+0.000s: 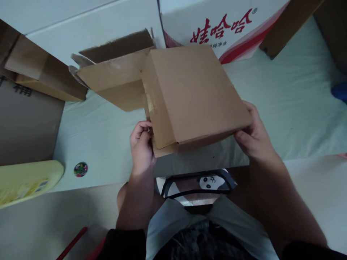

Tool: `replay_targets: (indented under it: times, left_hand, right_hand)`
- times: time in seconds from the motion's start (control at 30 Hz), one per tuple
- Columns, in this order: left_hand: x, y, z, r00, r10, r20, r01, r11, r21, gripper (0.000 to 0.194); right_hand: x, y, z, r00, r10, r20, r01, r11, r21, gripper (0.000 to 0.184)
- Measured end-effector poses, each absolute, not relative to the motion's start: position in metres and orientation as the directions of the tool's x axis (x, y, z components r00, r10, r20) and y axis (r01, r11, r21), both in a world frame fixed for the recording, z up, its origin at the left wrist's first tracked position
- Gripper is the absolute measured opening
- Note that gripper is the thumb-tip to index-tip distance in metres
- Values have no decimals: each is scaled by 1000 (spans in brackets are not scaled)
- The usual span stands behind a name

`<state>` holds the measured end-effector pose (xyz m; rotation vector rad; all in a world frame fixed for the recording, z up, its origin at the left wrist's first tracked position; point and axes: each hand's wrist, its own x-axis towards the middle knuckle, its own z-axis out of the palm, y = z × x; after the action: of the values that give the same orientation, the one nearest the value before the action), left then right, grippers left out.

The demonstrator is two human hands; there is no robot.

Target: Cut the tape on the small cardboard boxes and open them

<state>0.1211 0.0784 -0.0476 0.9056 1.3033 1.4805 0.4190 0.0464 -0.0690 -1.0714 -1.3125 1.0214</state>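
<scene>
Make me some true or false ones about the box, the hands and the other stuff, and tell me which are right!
1. The left hand and right hand both hold the brown box. True.
2. All its flaps are closed. False: some stick out, open.
3. The big writing on the white box is green. False: it's red.
4. A small round thing lies on the pale green cloth. True.
</scene>
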Motion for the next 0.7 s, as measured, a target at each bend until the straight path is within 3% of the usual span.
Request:
replay_targets:
  times: [0.17, 0.33, 0.7]
  left_hand:
    - [120, 78, -51, -266, 964, -23, -169, -23, 985, 21]
    - [122, 80, -49, -263, 963, -50, -188, -1, 982, 25]
    - [122, 81, -50, -282, 959, -23, -187, -32, 982, 22]
  right_hand:
    - [416, 47, -66, 61, 979, 197, -117, 203, -972, 69]
    - [412, 49, -63, 177, 973, 146, -89, 164, -982, 77]
    - [408, 53, -65, 262, 955, 138, -169, 186, -968, 79]
